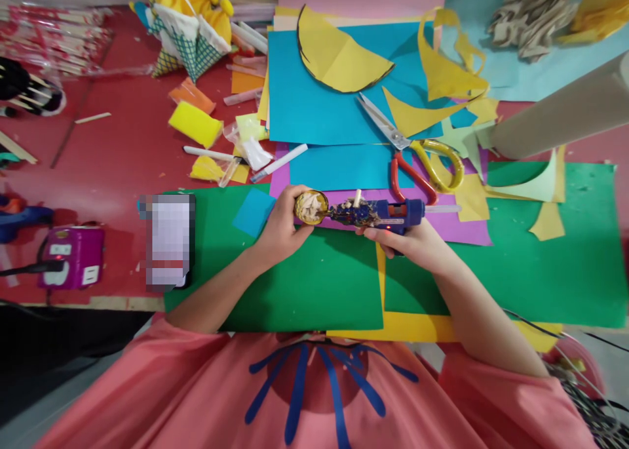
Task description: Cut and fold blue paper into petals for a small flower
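Note:
My left hand (284,229) is closed around a small round piece (310,206) with a patterned yellow-and-dark rim and a whitish, crumpled inside. In my right hand (410,242) is a blue glue gun (388,212), its grip wrapped by my fingers. Dark, crusty residue covers the front of the gun, and a pale glue stick (442,208) pokes out of its back. The nozzle points left and meets the right rim of the round piece; whether it touches cannot be made out. Just beyond the gun lie scissors (400,141) with red and yellow handles.
Green sheets (314,285) lie under my arms, with blue sheets (324,108) farther back. On them rest a yellow cut-out (341,56) and paper scraps. A phone (170,239) and a purple power socket box (73,257) sit left. A large pale roll (565,108) stands right.

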Tool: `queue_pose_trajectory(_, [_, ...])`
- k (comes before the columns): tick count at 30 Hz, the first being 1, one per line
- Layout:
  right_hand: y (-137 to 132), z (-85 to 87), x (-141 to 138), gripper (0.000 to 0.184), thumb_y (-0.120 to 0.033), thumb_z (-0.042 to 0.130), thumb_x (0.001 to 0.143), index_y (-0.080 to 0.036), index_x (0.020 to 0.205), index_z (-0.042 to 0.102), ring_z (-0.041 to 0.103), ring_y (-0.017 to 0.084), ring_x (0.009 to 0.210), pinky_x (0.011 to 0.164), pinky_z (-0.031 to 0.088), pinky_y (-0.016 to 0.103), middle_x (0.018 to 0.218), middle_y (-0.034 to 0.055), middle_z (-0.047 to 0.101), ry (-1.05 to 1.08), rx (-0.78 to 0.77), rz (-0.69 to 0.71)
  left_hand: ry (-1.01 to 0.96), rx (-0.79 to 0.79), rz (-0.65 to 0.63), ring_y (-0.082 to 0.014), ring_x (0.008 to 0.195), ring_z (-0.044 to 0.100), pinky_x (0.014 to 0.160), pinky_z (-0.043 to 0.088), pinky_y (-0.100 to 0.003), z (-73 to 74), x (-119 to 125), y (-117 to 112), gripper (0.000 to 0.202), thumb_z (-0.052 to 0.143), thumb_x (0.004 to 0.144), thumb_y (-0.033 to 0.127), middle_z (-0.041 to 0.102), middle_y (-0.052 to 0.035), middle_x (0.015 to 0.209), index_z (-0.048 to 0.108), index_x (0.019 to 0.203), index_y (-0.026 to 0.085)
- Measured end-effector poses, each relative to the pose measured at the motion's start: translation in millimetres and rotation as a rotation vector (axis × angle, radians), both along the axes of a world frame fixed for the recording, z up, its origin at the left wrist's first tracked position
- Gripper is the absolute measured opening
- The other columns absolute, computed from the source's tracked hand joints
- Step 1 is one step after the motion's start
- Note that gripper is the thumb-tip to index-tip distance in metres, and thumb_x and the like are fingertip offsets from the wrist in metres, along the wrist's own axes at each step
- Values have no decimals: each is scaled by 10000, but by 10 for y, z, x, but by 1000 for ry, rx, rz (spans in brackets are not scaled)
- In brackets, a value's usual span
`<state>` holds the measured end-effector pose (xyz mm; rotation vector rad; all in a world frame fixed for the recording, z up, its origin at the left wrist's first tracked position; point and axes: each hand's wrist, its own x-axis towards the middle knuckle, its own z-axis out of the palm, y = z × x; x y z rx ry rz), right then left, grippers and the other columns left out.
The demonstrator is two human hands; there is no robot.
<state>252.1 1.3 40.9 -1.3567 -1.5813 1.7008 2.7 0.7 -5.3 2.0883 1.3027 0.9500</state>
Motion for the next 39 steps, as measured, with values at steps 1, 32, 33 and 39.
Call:
queue_pose_trajectory(1, [12,15,15,361,-438,680,765,-149,981,673,448,74,423,404,397,207,521,-41,517,-11,1,0,2,-5,0,-218,1014,569,859,491,-349,-3,-1,-1,438,591,790,197,535,-84,1089,383,1176,210])
queue_pose_trajectory(32, [42,84,241,258,-366,759,675,-202,839,646,595,141,567,517,505,258,693,-2,656,31,190,-7,-717,-919,-228,-98,607,574,511,431,-199,113,96,12,417,617,637,152,606,19,777,457,1019,205])
queue_pose_trajectory(33, [35,94,281,250,-382,754,676,-198,804,644,565,129,502,468,484,248,611,-16,629,9,159,-84,-749,-940,-231,-100,597,571,504,427,-202,116,90,19,423,626,632,167,611,15,752,465,1022,197])
queue_pose_trajectory(39, [-41,154,625,156,-325,683,744,-175,747,641,533,126,430,399,405,261,540,15,594,-4,135,-449,-707,-913,-103,-86,605,543,482,385,-191,158,50,53,427,753,630,258,614,-6,796,544,992,171])
